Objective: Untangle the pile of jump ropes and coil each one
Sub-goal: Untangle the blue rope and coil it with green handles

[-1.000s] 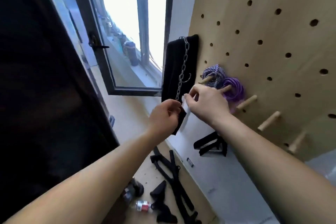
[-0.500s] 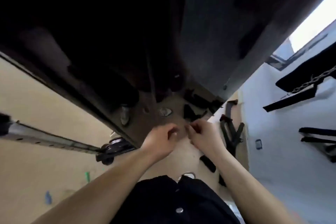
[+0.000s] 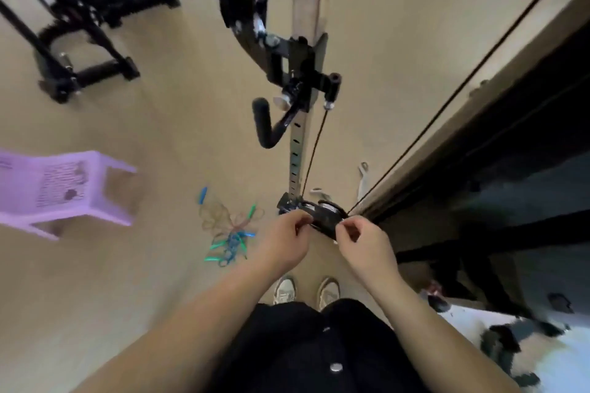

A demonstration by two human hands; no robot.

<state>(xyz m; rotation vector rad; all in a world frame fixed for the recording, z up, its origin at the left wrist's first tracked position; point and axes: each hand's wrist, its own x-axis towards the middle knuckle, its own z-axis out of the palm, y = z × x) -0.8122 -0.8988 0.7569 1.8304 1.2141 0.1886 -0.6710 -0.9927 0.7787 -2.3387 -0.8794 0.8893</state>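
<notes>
Lying on the tan floor (image 3: 153, 281): jump ropes (image 3: 230, 234), a purple stool (image 3: 64, 190). Left hand (image 3: 284, 241) and right hand (image 3: 367, 247) curl; whether they hold anything is unclear.

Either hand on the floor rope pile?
No: the rope pile lies on the floor, apart from the raised left hand and right hand.

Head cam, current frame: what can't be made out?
1. What, if anything, the left hand and right hand pinch: curled fingers hide it, head view.
2. How many ropes are in the pile of jump ropes: small, blurred.
3. Purple stool: cut off by left edge.
</notes>
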